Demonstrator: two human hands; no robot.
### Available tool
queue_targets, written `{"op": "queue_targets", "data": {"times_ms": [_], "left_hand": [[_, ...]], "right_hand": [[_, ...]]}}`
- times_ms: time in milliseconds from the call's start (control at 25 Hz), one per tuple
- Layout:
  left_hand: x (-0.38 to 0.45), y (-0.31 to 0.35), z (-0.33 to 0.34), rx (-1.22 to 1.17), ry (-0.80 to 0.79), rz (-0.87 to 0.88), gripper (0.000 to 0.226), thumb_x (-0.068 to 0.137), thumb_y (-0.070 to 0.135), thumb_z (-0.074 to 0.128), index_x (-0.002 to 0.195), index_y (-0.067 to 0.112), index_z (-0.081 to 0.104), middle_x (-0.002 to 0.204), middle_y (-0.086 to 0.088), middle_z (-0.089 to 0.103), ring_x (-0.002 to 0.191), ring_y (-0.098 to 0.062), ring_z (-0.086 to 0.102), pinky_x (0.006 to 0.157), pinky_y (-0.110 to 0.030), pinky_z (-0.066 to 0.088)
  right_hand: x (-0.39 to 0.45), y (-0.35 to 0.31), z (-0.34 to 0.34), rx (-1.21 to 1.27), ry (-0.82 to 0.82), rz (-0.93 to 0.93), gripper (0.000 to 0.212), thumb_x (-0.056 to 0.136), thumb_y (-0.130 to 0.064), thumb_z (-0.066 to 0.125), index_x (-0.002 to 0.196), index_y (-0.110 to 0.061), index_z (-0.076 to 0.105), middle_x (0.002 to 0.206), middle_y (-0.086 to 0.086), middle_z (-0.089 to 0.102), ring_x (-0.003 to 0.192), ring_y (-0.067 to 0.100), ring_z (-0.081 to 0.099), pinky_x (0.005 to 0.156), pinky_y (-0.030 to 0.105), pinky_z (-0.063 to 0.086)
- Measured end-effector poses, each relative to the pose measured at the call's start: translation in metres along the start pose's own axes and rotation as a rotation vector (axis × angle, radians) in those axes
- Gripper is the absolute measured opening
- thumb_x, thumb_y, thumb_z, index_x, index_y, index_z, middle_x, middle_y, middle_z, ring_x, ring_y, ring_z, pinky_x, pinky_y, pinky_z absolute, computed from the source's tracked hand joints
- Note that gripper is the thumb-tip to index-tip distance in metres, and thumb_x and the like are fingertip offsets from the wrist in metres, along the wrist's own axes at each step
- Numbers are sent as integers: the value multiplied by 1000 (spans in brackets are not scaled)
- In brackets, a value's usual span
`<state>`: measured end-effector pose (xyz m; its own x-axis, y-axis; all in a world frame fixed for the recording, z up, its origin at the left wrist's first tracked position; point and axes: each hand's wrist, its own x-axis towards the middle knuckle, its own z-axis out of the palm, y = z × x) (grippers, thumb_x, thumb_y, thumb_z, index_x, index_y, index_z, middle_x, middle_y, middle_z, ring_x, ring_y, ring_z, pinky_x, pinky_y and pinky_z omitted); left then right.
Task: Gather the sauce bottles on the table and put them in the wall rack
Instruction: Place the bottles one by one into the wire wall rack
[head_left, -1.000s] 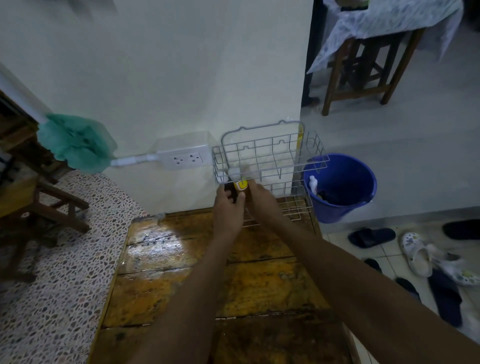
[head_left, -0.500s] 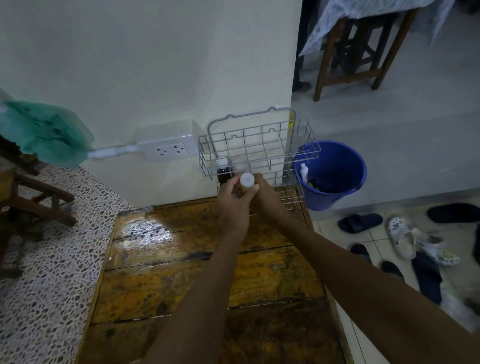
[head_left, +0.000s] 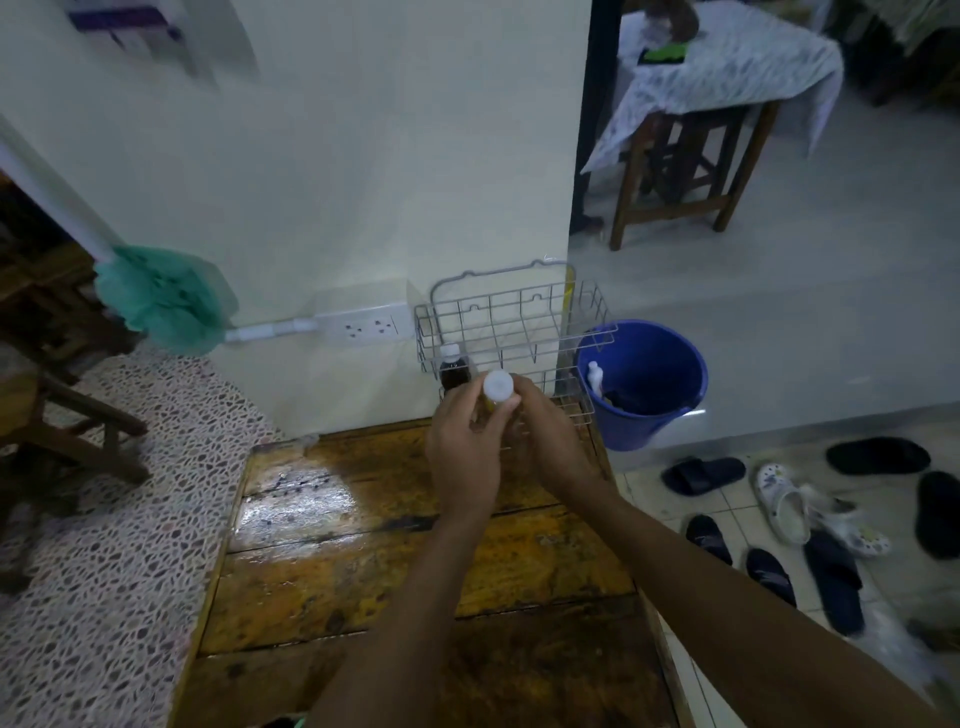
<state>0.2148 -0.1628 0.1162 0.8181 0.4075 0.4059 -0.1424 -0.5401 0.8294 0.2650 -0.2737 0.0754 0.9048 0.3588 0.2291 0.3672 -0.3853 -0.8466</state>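
Observation:
A white wire wall rack (head_left: 519, 317) hangs on the cream wall above the far edge of the wooden table (head_left: 363, 561). A dark sauce bottle (head_left: 454, 370) with a white cap stands in the rack's left end. My left hand (head_left: 465, 452) and my right hand (head_left: 550, 441) meet just in front of the rack's lower tier, both curled round a second bottle with a round white cap (head_left: 498, 385) and yellowish body. Its lower part is hidden by my fingers.
A blue bucket (head_left: 654, 374) with a small white bottle inside stands on the floor right of the rack. A white power strip (head_left: 363, 326) sits on the wall left of it, beside a green duster (head_left: 161, 301). Sandals lie on the tiles at right.
The dark bottle now stands in the rack's left end. Both hands have drawn slightly back and hold the white-capped bottle upright in front of the rack. The camera tilted.

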Motion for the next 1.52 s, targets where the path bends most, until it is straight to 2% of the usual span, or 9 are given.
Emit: {"op": "queue_targets", "data": {"times_ms": [160, 320, 440, 640, 840, 1000, 1200, 1360, 1520], "left_hand": [[45, 56, -43, 180, -34, 163, 29, 92, 47, 65, 107, 23, 68, 94, 11, 66, 84, -6, 61, 72, -29, 54], [115, 114, -80, 167, -15, 202, 32, 90, 56, 62, 96, 25, 69, 87, 10, 67, 78, -9, 63, 67, -34, 54], [159, 143, -91, 192, 14, 229, 33, 88, 56, 62, 97, 26, 70, 90, 11, 70, 81, -10, 65, 67, -31, 51], [195, 113, -78, 327, -39, 101, 32, 89, 53, 63, 95, 22, 68, 92, 10, 70, 86, -18, 66, 70, -36, 52], [205, 74, -65, 364, -62, 61, 31, 90, 52, 64, 97, 23, 69, 91, 10, 71, 84, -16, 64, 70, -34, 49], [213, 65, -63, 314, -37, 43, 33, 84, 54, 68, 99, 25, 71, 87, 12, 70, 83, -13, 65, 70, -32, 51], [201, 56, -67, 267, 1, -4, 33, 80, 53, 73, 99, 26, 70, 88, 14, 68, 87, -12, 66, 72, -30, 51], [190, 55, -71, 249, -58, -3, 39, 75, 54, 76, 103, 26, 70, 94, 9, 73, 87, -12, 69, 77, -35, 57], [186, 59, -72, 268, -70, -7, 37, 75, 51, 78, 101, 27, 68, 92, 9, 73, 87, -13, 69, 78, -38, 58]], "right_hand": [[-7, -69, -38, -174, 22, 7, 67, 89, -40, 77, 144, -30, 40, 133, 3, 69, 102, 22, 73, 82, 44, 60], [32, -138, -70, -148, 129, -60, 74, 83, -48, 82, 146, -27, 50, 132, 3, 70, 99, 14, 75, 87, 35, 60], [76, -162, -80, -33, 184, -58, 72, 83, -41, 84, 146, -31, 50, 125, 6, 73, 99, 15, 75, 87, 31, 61], [128, -139, -52, -23, 113, 11, 67, 83, -33, 83, 141, -29, 50, 119, 13, 74, 103, 29, 73, 88, 49, 59], [148, -107, -24, -39, 56, 41, 65, 84, -31, 81, 140, -26, 48, 120, 12, 73, 105, 30, 71, 90, 48, 58], [154, -104, -20, -34, 36, 49, 62, 87, -29, 80, 139, -19, 47, 124, 11, 71, 101, 24, 68, 88, 38, 57], [148, -100, -10, -105, 17, 36, 66, 81, -20, 83, 135, -17, 45, 123, 12, 70, 105, 33, 70, 85, 53, 59], [144, -100, -8, -139, 25, 28, 68, 81, -25, 84, 136, -15, 45, 117, 16, 71, 100, 36, 71, 79, 53, 60], [141, -101, -7, -159, 6, 52, 67, 84, -27, 82, 138, -12, 45, 119, 18, 71, 103, 37, 69, 83, 53, 59]]}}
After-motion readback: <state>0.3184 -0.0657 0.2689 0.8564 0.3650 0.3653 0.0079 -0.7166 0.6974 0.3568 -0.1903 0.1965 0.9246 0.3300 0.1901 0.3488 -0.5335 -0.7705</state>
